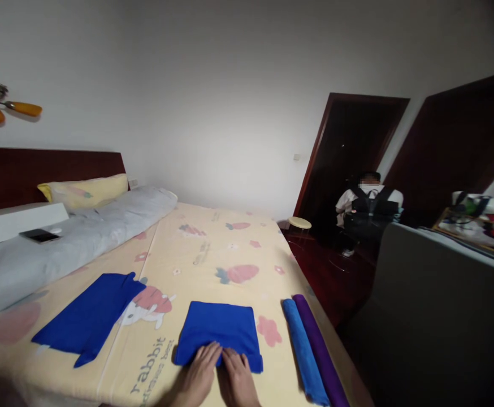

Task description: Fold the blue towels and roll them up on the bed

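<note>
Two hands lie flat, side by side, on the near edge of a folded blue towel (220,332) that rests on a bed sheet (213,254) printed with carrots, rabbits and the word "rabbit". The left hand (200,374) has its fingers stretched forward and held together, the fingertips pressing on the towel's near hem; it grips nothing. The right hand (237,376) lies just beside it, nearly touching, likewise spread flat with palm down, fingertips on the same hem and closed around nothing. Taking the folded blue towel as the landmark: to its left, well apart, a second blue cloth (89,317) lies loosely spread on the sheet, one corner trailing toward the near edge. To the towel's right, near the bed's edge, a rolled light-blue towel (304,349) and a rolled purple towel (321,353) lie touching along their lengths. Beyond the towel and to the left, a long grey bolster (81,237) runs along the bed toward a yellow pillow (88,192) against the dark headboard (43,169); a dark phone (39,235) lies on a white slab near it. Far beyond the towel to the right, a person (368,217) sits by a dark doorway (349,152).
</note>
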### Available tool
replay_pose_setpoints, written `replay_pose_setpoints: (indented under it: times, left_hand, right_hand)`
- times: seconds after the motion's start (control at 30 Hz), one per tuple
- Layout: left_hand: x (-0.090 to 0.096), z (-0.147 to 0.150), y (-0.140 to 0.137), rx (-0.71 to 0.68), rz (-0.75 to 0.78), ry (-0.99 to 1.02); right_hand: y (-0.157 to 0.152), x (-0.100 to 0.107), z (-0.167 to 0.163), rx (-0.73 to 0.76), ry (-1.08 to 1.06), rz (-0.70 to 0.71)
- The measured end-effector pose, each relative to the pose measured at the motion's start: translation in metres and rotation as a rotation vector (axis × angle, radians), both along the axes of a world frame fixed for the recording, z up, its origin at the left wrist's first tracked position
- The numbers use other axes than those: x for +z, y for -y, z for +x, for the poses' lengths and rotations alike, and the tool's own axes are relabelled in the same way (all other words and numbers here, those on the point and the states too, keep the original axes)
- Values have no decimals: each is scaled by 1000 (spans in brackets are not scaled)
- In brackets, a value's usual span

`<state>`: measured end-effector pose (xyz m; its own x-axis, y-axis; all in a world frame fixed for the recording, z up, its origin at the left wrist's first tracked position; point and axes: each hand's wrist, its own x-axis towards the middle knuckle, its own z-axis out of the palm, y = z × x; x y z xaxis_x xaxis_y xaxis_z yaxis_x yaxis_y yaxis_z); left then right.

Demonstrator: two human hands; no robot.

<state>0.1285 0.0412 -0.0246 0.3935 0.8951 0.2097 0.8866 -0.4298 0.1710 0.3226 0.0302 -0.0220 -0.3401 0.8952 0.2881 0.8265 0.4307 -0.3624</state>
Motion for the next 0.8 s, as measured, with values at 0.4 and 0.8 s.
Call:
replay_pose_setpoints:
  times: [0.4,0.8]
  left_hand:
    - [-10,-59,-11,11,105,-63]
    - [-3,-33,-43,283,-135,-54]
  right_hand:
    - [-25,1,36,-174,63,-127]
    - [-54,-5,38,-249,26,-139]
